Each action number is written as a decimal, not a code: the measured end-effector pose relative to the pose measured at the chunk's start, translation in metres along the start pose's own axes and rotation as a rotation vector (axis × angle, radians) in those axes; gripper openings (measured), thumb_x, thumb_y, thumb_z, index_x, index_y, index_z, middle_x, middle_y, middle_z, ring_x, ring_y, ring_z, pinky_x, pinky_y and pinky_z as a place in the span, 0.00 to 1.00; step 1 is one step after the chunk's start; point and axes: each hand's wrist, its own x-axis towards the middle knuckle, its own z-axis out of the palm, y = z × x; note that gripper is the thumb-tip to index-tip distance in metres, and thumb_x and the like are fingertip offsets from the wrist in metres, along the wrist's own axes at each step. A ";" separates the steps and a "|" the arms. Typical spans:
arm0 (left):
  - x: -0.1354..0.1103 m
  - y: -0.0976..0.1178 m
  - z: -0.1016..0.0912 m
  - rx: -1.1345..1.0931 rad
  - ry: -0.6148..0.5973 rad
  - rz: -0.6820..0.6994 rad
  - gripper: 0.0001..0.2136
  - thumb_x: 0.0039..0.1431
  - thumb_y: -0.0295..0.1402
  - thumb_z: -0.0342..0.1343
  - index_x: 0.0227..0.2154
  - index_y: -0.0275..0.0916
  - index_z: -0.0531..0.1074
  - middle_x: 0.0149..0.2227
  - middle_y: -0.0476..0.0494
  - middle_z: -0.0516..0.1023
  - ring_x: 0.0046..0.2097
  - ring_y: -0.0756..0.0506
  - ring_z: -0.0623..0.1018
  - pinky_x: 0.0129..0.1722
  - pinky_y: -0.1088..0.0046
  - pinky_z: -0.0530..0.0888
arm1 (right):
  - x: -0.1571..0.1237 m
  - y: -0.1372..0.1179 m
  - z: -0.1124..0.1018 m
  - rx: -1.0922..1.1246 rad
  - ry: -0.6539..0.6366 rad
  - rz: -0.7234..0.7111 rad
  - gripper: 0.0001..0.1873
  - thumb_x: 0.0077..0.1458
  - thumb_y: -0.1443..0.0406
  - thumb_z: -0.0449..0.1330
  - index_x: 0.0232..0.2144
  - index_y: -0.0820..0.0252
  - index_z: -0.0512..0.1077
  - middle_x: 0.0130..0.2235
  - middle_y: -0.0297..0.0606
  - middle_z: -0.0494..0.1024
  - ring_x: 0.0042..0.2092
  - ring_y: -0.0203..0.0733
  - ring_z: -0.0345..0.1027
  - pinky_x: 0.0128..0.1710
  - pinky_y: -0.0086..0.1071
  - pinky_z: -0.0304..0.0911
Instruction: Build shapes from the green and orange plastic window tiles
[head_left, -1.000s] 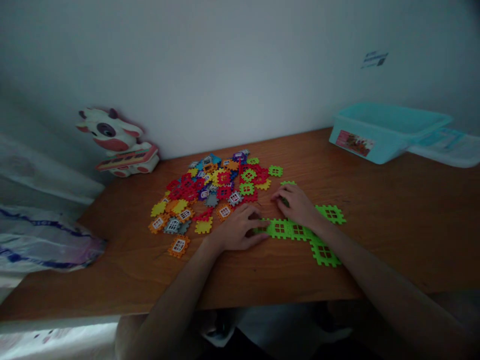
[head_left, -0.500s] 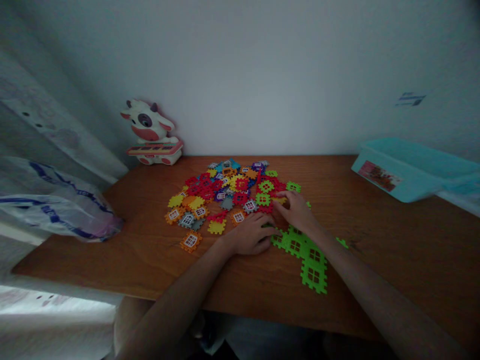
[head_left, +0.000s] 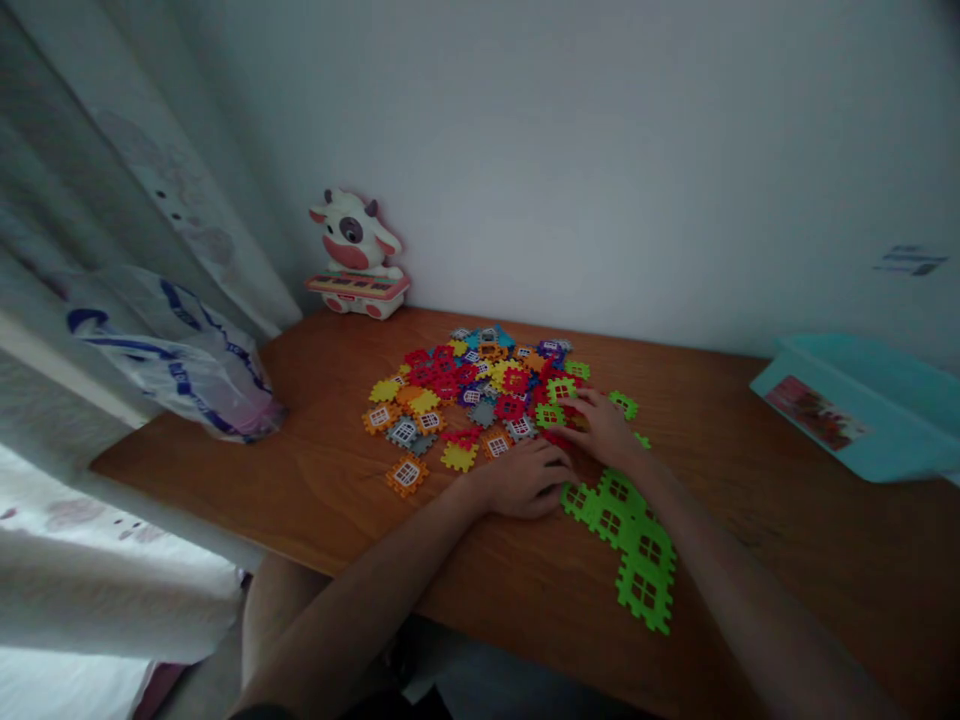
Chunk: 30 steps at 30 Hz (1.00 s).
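Several bright green interlocking window blocks (head_left: 626, 517) are joined into a flat panel on the table, in front of my right forearm. My left hand (head_left: 529, 478) rests on the tabletop at the panel's left end, fingers loosely bent and holding nothing I can see. My right hand (head_left: 606, 432) reaches over the right side of a heap of loose blocks, finger and thumb apart. Its fingertips are by a loose green window block (head_left: 550, 416) and some red blocks (head_left: 545, 393); contact is hard to make out. Another green window block (head_left: 623, 404) lies just beyond that hand.
The mixed heap includes yellow blocks (head_left: 459, 457), orange blocks (head_left: 407, 474) and grey blocks (head_left: 403, 431). A cow toy keyboard (head_left: 358, 285) stands at the back left. A plastic bag (head_left: 202, 370) lies at the left edge, a turquoise bin (head_left: 862, 400) at the right.
The view has swung left, so everything sits further right. My right finger and thumb have moved from a yellow block toward the green and red ones. My left hand stays by the panel.
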 end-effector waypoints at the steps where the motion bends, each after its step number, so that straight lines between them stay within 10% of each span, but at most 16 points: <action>1: 0.000 0.000 0.000 0.003 0.000 0.000 0.13 0.65 0.29 0.54 0.50 0.38 0.77 0.50 0.37 0.79 0.52 0.40 0.76 0.58 0.60 0.71 | -0.001 -0.001 -0.002 0.002 -0.003 -0.021 0.23 0.62 0.51 0.63 0.52 0.57 0.79 0.52 0.53 0.79 0.54 0.60 0.73 0.53 0.55 0.68; 5: 0.000 -0.002 0.003 0.010 0.014 0.007 0.13 0.64 0.29 0.54 0.49 0.39 0.77 0.50 0.38 0.79 0.52 0.40 0.76 0.58 0.60 0.71 | -0.007 -0.008 -0.007 0.004 -0.039 -0.100 0.11 0.65 0.62 0.60 0.44 0.57 0.81 0.42 0.45 0.82 0.45 0.50 0.77 0.48 0.43 0.71; 20: -0.001 -0.002 0.005 0.021 0.067 -0.002 0.10 0.65 0.30 0.54 0.45 0.40 0.78 0.46 0.40 0.81 0.49 0.41 0.78 0.53 0.63 0.72 | 0.001 -0.025 -0.015 -0.060 -0.103 -0.209 0.11 0.63 0.69 0.59 0.46 0.62 0.79 0.44 0.49 0.83 0.47 0.54 0.76 0.51 0.45 0.68; 30: 0.000 0.002 0.001 0.018 0.612 -0.261 0.28 0.64 0.37 0.58 0.65 0.41 0.60 0.62 0.32 0.69 0.64 0.36 0.70 0.63 0.52 0.70 | -0.029 -0.033 -0.030 0.091 0.058 -0.177 0.12 0.63 0.68 0.58 0.48 0.59 0.76 0.47 0.47 0.83 0.48 0.51 0.78 0.51 0.45 0.72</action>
